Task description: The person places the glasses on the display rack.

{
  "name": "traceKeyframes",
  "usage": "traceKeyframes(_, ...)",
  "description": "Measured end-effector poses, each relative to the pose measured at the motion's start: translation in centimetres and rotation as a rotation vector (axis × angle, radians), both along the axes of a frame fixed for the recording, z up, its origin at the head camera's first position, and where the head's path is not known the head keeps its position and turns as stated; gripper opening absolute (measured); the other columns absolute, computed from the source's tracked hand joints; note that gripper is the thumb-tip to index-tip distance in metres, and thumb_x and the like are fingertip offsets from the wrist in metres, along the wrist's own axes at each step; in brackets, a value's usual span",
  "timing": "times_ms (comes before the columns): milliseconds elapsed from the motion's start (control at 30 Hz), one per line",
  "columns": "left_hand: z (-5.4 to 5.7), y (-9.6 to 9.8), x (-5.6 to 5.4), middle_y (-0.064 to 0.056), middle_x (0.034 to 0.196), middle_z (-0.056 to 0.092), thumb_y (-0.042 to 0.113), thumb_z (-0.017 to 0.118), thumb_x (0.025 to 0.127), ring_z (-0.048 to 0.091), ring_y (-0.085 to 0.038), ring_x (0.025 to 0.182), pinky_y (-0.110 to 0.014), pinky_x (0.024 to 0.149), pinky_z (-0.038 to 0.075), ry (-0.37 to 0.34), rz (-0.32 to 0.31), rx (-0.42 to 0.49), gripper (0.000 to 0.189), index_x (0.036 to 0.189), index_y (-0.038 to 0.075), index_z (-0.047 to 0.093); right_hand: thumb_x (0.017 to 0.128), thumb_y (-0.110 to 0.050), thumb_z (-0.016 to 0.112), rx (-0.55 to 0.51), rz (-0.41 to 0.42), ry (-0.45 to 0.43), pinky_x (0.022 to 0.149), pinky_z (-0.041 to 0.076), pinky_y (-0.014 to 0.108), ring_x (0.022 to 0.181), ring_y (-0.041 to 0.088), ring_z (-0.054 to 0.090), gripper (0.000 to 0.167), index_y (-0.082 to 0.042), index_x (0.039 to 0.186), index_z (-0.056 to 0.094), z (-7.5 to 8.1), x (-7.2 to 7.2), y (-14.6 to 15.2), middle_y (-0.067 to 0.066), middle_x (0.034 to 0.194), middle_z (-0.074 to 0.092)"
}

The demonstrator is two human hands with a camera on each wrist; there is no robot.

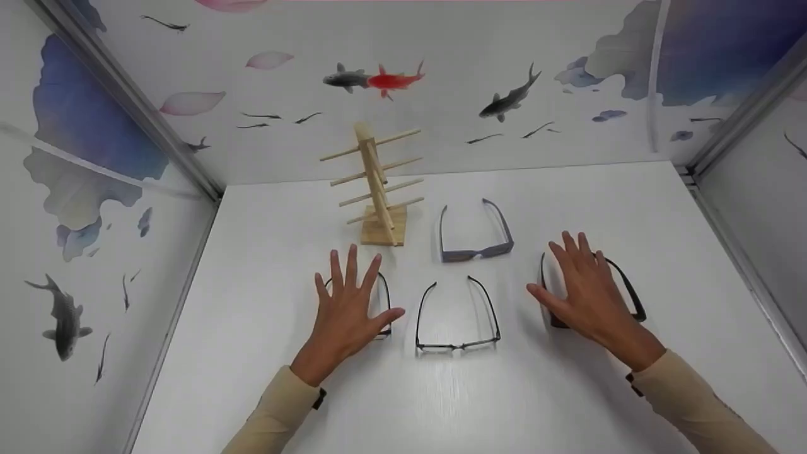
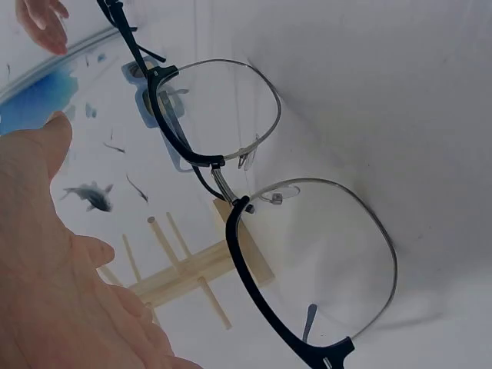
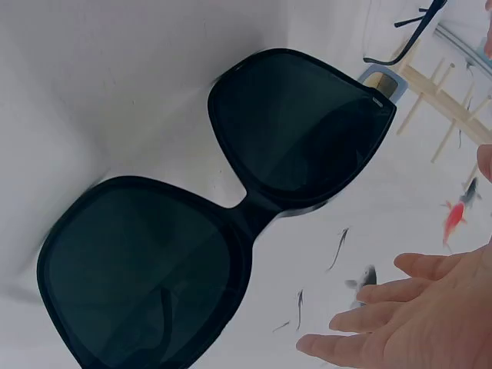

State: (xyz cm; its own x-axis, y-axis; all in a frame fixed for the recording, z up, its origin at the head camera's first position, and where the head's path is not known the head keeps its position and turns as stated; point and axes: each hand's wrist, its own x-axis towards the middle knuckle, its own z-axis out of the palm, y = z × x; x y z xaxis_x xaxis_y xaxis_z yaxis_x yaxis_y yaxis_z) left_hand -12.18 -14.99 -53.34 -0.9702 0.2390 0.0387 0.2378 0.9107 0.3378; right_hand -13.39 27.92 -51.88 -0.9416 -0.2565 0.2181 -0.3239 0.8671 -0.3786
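Observation:
My left hand (image 1: 347, 315), fingers spread, is over a pair of eyeglasses (image 1: 388, 296) and hides most of them in the head view. The left wrist view shows these eyeglasses (image 2: 250, 280) with black upper rims and thin metal lower rims, standing in front of the hand. Over black sunglasses (image 1: 638, 309) at the right, my right hand (image 1: 586, 296) stretches its fingers out. Large dark lenses of the sunglasses (image 3: 146, 261) fill much of the right wrist view, with the palm beside them. Neither hand grips anything.
Thin black-framed eyeglasses (image 1: 457, 346) lie between the hands, temples pointing away. Behind them are grey-blue sunglasses (image 1: 477, 253). A wooden rack with pegs (image 1: 378, 189) stands at the back of the white table (image 1: 454, 410). Walls (image 1: 441, 139) printed with fish enclose the back and sides.

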Motion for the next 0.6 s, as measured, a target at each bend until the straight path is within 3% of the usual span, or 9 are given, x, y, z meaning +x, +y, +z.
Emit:
traceKeyframes(233,-0.3,0.6,0.7,-0.021,0.184,0.002,0.079,0.064,0.097,-0.009,-0.052,0.167,-0.087,0.123,0.004,0.0,-0.021,0.035,0.105,0.177,0.023,0.026,0.1,-0.038,0.081,-0.07,0.02,0.018,0.124,0.028,0.078,0.161,0.056,0.027,0.081,0.006,0.16,0.049,-0.6,0.7,-0.5,0.032,0.172,0.035)
traceKeyframes(600,-0.9,1.7,2.0,-0.022,0.183,0.012,0.073,0.066,0.1,0.004,-0.053,0.167,-0.084,0.125,0.012,0.049,-0.058,0.073,0.099,0.174,0.017,0.034,0.095,-0.02,0.088,-0.141,0.079,0.172,0.115,0.043,0.075,0.153,0.05,0.045,0.069,0.006,0.152,0.059,-1.7,1.7,-1.4,0.029,0.164,0.049)
